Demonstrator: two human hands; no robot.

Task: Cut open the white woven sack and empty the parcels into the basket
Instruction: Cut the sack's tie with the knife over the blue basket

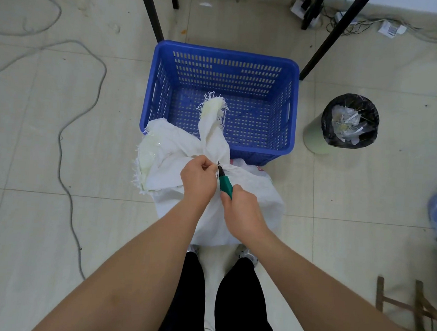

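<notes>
Pale floor tiles [361, 238] are lying beneath black table legs [150, 10]; grey cables [67, 156] are trailing left (a lined bin [349, 122] is standing right).

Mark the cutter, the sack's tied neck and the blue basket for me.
cutter [225, 184], head view, on its green handle.
sack's tied neck [214, 139], head view, on the bunched white cloth above the knot.
blue basket [227, 52], head view, on its far rim.

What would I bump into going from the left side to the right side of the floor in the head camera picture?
Grey cable → white woven sack → left hand → green-handled cutter → right hand → bin with a black liner.
</notes>
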